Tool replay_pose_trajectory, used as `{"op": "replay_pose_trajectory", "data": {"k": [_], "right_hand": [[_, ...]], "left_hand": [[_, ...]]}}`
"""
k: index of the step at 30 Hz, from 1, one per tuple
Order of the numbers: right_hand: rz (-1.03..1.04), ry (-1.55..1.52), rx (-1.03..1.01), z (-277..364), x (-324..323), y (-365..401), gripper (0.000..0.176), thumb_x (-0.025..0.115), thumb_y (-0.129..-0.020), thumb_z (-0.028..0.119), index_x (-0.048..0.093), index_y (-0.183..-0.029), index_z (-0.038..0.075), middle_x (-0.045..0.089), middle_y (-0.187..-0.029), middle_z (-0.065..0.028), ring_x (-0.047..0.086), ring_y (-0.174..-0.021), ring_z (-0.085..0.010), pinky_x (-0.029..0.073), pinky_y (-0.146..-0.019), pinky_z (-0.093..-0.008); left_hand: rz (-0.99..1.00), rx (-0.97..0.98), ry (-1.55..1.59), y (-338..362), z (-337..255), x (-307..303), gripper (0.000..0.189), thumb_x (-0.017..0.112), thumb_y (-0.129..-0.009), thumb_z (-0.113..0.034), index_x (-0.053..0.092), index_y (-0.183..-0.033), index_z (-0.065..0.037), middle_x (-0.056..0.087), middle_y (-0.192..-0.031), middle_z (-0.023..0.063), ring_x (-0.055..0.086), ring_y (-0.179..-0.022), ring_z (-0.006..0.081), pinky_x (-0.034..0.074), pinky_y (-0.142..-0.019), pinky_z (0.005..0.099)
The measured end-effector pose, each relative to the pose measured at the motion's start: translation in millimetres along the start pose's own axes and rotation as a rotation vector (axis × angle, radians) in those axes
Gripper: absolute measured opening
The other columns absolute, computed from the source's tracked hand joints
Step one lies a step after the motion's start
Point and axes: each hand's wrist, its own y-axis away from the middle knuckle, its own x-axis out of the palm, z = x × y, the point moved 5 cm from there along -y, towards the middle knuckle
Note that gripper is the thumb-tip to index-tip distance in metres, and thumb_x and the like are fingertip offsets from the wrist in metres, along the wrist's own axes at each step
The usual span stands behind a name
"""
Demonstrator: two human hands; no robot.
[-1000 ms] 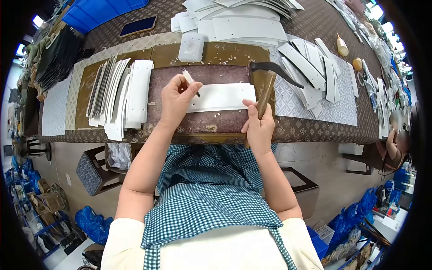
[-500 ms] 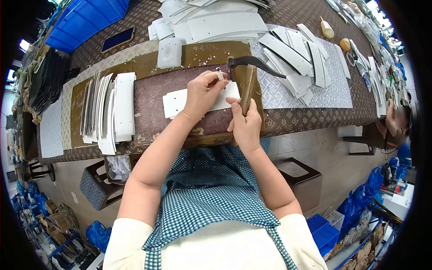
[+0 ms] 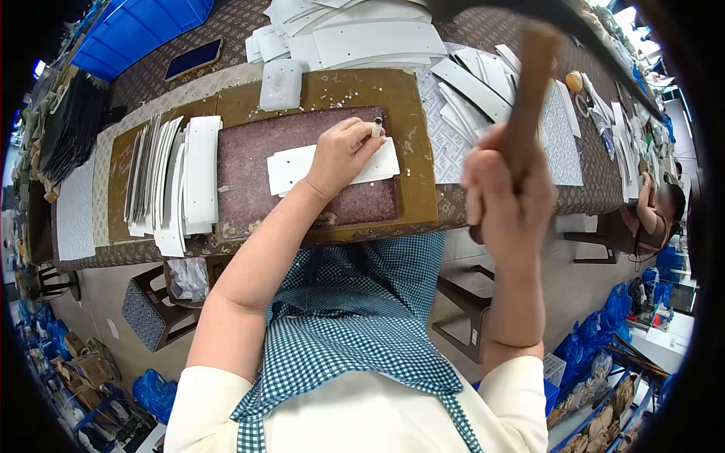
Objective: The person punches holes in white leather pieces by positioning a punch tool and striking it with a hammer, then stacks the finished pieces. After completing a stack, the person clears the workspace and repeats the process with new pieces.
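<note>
My left hand pinches a short punch with a wrapped pale grip and dark top. It stands roughly upright over the right end of the white strips, which have small holes; its lower tip is hidden by my fingers. Those strips lie on a worn maroon board. Up to the right of the board, my right hand is closed around the wooden handle of a hammer. The hammer's dark head is blurred at the top of the view.
White strips stand in a row on the left. More strips are piled at the back and right. A whitish block, a phone and a blue bin are behind the board. Another person sits at far right.
My right hand has raised the hammer up and to the right, away from the board. The punch in my left hand has shifted slightly right and down and looks more upright.
</note>
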Motion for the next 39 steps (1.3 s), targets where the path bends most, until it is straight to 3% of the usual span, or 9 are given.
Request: {"op": "replay_pose_trajectory", "data": {"k": [4, 8, 11, 16, 20, 23, 28, 34, 39], "right_hand": [[0.037, -0.149, -0.193, 35, -8, -9, 0.023, 0.060, -0.101, 0.022, 0.053, -0.104, 0.000, 0.058, -0.073, -0.0006, 0.045, -0.048, -0.0032, 0.036, -0.043, -0.0188], [0.424, 0.748, 0.174, -40, 5, 2, 0.025, 0.065, -0.094, 0.017, 0.052, -0.102, -0.002, 0.054, -0.067, -0.0145, 0.055, -0.058, -0.0218, 0.048, -0.059, -0.0347], [0.405, 0.617, 0.268, -24, 5, -2, 0.023, 0.065, -0.093, 0.017, 0.054, -0.098, -0.002, 0.054, -0.067, -0.0154, 0.054, -0.058, -0.0226, 0.047, -0.060, -0.0348], [-0.056, 0.121, -0.110, 62, -2, -22, 0.022, 0.059, -0.101, 0.023, 0.055, -0.102, 0.001, 0.047, -0.064, 0.0013, 0.035, -0.040, -0.0035, 0.026, -0.037, -0.0185], [-0.045, 0.077, -0.222, 42, 0, -18, 0.024, 0.060, -0.101, 0.025, 0.053, -0.103, 0.002, 0.049, -0.064, 0.0004, 0.044, -0.046, -0.0054, 0.033, -0.040, -0.0221], [0.347, 0.679, 0.101, -39, 3, 9, 0.022, 0.064, -0.096, 0.018, 0.053, -0.099, -0.001, 0.049, -0.062, -0.0119, 0.056, -0.054, -0.0155, 0.044, -0.051, -0.0332], [0.105, 0.119, 0.551, -73, 6, 45, 0.016, 0.059, -0.100, 0.016, 0.056, -0.098, 0.001, 0.063, -0.069, -0.0061, 0.051, -0.047, -0.0088, 0.042, -0.043, -0.0263], [-0.144, -0.242, 0.474, -134, 47, 56, 0.022, 0.055, -0.103, 0.019, 0.051, -0.109, -0.001, 0.070, -0.115, -0.0152, 0.054, -0.045, -0.0089, 0.044, -0.042, -0.0226], [-0.180, -0.175, 0.471, -142, 61, 65, 0.021, 0.056, -0.102, 0.019, 0.053, -0.106, -0.002, 0.071, -0.116, -0.0115, 0.057, -0.047, -0.0101, 0.047, -0.044, -0.0248]], "left_hand": [[-0.012, -0.015, 0.019, 0, 1, 1, 0.012, 0.072, -0.086, -0.015, 0.070, -0.092, -0.005, 0.067, -0.085, 0.0092, 0.066, -0.077, 0.0278, 0.054, -0.069, 0.0362], [0.006, 0.002, -0.006, 1, -1, 0, 0.010, 0.072, -0.087, -0.011, 0.072, -0.093, -0.003, 0.069, -0.087, 0.0094, 0.068, -0.076, 0.0226, 0.055, -0.070, 0.0319], [0.008, 0.065, -0.046, 1, 6, 5, 0.010, 0.072, -0.087, -0.011, 0.071, -0.093, -0.004, 0.067, -0.084, 0.0090, 0.065, -0.072, 0.0222, 0.053, -0.067, 0.0330], [0.022, -0.011, -0.031, 3, 2, 4, 0.009, 0.072, -0.087, -0.011, 0.072, -0.093, -0.005, 0.066, -0.082, 0.0079, 0.064, -0.071, 0.0216, 0.053, -0.066, 0.0323], [0.010, 0.026, -0.032, 1, 4, 5, 0.010, 0.072, -0.087, -0.012, 0.072, -0.094, -0.005, 0.066, -0.082, 0.0076, 0.064, -0.071, 0.0214, 0.053, -0.066, 0.0315], [-0.012, 0.061, -0.032, 1, 5, 4, 0.011, 0.073, -0.086, -0.013, 0.072, -0.094, -0.005, 0.066, -0.082, 0.0076, 0.063, -0.071, 0.0216, 0.053, -0.067, 0.0313], [0.038, -0.045, 0.014, 2, 1, 2, 0.013, 0.071, -0.088, -0.016, 0.071, -0.095, -0.004, 0.064, -0.082, 0.0091, 0.064, -0.075, 0.0252, 0.053, -0.069, 0.0348], [0.093, -0.107, 0.126, -1, 0, 3, 0.020, 0.067, -0.090, -0.012, 0.070, -0.107, -0.004, 0.068, -0.091, 0.0106, 0.067, -0.078, 0.0219, 0.054, -0.071, 0.0324], [0.064, -0.269, 0.202, 5, 18, 6, 0.015, 0.070, -0.090, -0.007, 0.069, -0.104, 0.001, 0.070, -0.092, 0.0037, 0.064, -0.082, 0.0076, 0.052, -0.071, 0.0247]]}}
